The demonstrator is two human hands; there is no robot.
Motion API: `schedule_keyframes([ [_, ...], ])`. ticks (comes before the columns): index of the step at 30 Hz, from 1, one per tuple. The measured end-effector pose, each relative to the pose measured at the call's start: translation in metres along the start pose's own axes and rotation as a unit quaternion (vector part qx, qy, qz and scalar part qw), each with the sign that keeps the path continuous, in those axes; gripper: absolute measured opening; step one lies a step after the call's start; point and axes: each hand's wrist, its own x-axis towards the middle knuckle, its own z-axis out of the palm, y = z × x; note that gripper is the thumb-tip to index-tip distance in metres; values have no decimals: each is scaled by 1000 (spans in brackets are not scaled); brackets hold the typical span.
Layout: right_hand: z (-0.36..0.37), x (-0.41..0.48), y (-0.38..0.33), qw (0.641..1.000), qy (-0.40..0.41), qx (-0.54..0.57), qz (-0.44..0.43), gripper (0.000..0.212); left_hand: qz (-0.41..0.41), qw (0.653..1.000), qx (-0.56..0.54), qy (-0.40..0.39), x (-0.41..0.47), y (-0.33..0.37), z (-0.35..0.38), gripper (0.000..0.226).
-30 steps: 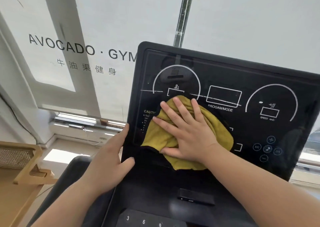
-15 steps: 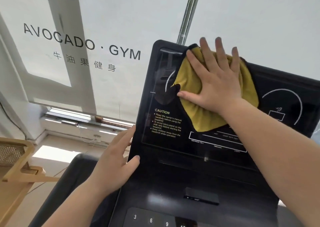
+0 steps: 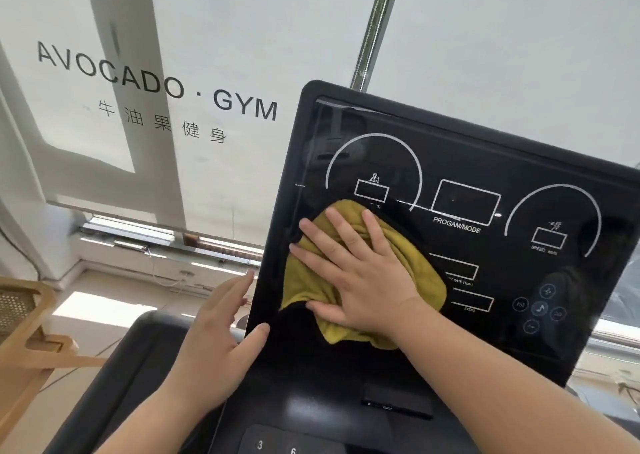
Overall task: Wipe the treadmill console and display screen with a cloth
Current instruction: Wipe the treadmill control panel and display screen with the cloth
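Note:
The black treadmill display screen (image 3: 485, 162) stands tilted in front of me, printed with white dials and boxes. A mustard-yellow cloth (image 3: 304, 284) lies bunched on its lower left part. My right hand (image 3: 360, 280) presses flat on the cloth with fingers spread and straight. My left hand (image 3: 221, 342) holds the screen's left edge, thumb on the front face and fingers behind the rim. Below the screen, the dark console (image 3: 311, 401) shows number keys at the bottom of the view.
A white blind with "AVOCADO · GYM" lettering (image 3: 156, 83) hangs behind the screen, with a metal pole (image 3: 374, 27) above it. A light wooden chair (image 3: 31, 329) stands at the lower left. A black slot piece (image 3: 398, 405) sits on the console.
My right hand and the cloth moved from the screen's top edge down to its lower left area. My left hand stayed on the left edge.

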Motion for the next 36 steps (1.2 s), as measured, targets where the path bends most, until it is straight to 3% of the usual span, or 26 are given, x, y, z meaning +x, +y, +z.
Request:
schedule_keyframes([
  [2,0,-15,20,1000,8,-12,7,86,1,1000,7,-14,2,2,1,75],
  [6,-25,3,77,988,54,-18,142,89,0,1000,15,-21,7,0,-1,78],
  [10,-53,59,97,973,47,6,224,106,-4,999,-5,-40,8,1,-5,78],
  [17,-51,103,33,985,35,27,166,107,-87,985,-150,15,1,-18,-3,46],
  [24,-2,31,-61,998,-20,46,26,96,-130,960,-222,113,-10,-13,9,57],
  [30,9,-14,-24,998,-4,11,-62,93,-112,973,-191,62,-7,6,21,39],
  [32,1,-11,11,999,4,-13,-37,96,-113,975,-183,61,-7,6,19,39],
  [36,-33,23,73,992,33,-28,115,102,-99,980,-165,42,-7,10,14,37],
])
